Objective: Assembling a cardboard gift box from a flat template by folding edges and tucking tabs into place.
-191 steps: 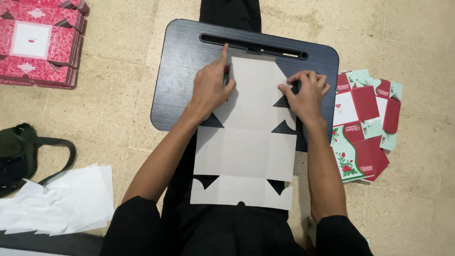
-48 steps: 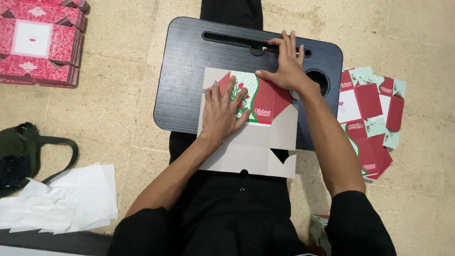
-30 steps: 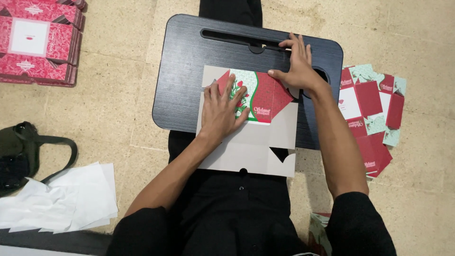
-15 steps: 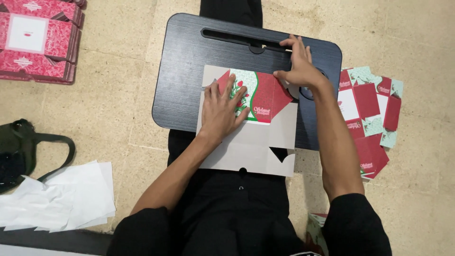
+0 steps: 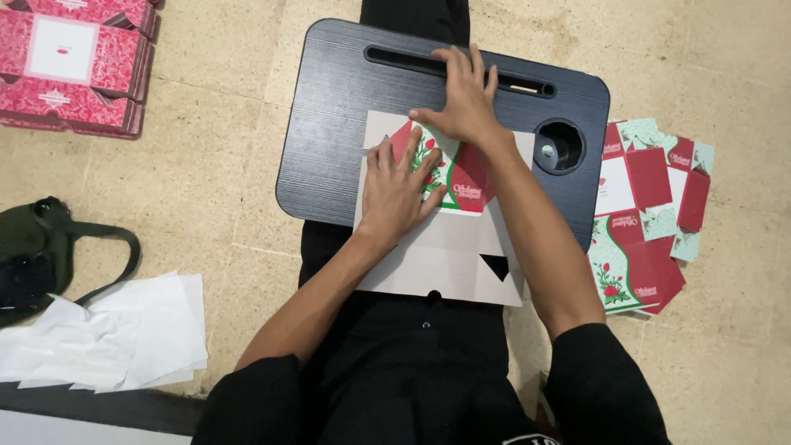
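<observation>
While the flat cardboard box blank (image 5: 449, 251) lies across the black lap desk (image 5: 329, 124) and the person's lap, only its far end has been folded over, showing the red, green and white printed side; the grey near part is still flat, so most of the folding looks undone. The left hand (image 5: 397, 185) presses flat, fingers spread, on the folded flap, its grip released and grasping nothing. The right hand (image 5: 464, 103) lies palm down at the flap's far edge, fingers reaching onto the desk near the long slot (image 5: 457, 70), likewise clasping nothing. The round cup recess (image 5: 559, 147) at the right of the desk appears to hold nothing. On the floor to the right lies a pile of unfolded printed blanks (image 5: 651, 214); at far left sit red assembled boxes (image 5: 74, 66), closed, their contents hidden. White paper sheets (image 5: 115, 334) and a dark green bag (image 5: 37, 255) lie at near left.
</observation>
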